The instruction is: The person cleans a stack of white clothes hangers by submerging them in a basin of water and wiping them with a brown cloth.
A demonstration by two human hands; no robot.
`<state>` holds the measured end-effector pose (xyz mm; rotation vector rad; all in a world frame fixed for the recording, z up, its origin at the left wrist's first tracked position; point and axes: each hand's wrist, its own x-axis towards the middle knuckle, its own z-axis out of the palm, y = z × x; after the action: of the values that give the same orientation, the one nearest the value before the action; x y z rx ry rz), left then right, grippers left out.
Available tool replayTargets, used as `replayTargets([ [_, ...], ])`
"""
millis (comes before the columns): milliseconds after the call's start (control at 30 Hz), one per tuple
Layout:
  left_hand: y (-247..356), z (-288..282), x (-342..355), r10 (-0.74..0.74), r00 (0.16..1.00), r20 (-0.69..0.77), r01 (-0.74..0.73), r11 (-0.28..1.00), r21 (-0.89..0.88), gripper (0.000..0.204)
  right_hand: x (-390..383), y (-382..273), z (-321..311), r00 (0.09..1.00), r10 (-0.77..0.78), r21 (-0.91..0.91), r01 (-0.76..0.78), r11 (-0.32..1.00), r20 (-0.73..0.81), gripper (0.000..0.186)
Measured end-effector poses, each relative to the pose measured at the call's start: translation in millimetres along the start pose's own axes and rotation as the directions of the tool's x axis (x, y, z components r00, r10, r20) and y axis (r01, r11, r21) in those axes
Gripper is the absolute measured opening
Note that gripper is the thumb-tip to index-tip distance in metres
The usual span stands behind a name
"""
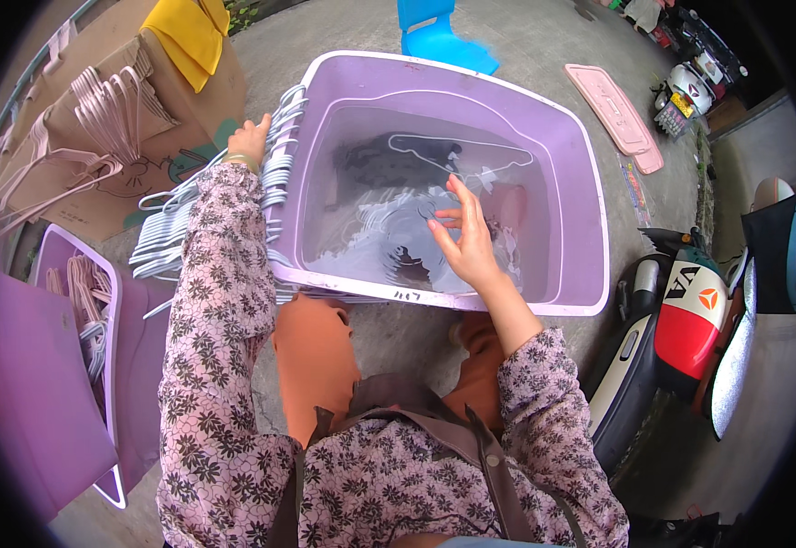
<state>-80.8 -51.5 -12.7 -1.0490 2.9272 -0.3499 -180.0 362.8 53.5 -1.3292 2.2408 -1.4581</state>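
Observation:
A purple tub [590, 228] with a pale rim stands before me, holding water. One thin pale clothes hanger [460, 146] lies in the water toward the far side. Over the water, my right hand [468, 242] is open, fingers apart and holding nothing. A row of light blue clothes hangers [165, 233] hangs along the tub's left rim, hooks over the edge and bodies outside. My left hand [248, 143] is closed at the far part of this row, its fingers on the hangers; the exact grip is partly hidden.
To the left, pink hangers [105, 114] hang on a cardboard box [73, 196] with a yellow cloth [188, 41]. Below it, another purple tub [116, 301] holds more hangers. A blue plastic chair [443, 41] stands beyond; a pink lid [612, 110] and a scooter [681, 310] are at right.

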Motion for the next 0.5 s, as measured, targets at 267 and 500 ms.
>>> replayTargets([
  [267,-7,10,-4,0.068,0.994,-0.092,-0.069,0.998,-0.012,0.056,-16,-1,-2,1.0,0.017,-0.023,-0.017,1.0,0.008,0.064],
  [500,-34,-20,-28,0.06,0.994,0.086,-0.042,0.978,-0.203,0.04,-32,-47,35,0.952,0.234,0.501,-0.303,0.811,0.198,0.035],
])
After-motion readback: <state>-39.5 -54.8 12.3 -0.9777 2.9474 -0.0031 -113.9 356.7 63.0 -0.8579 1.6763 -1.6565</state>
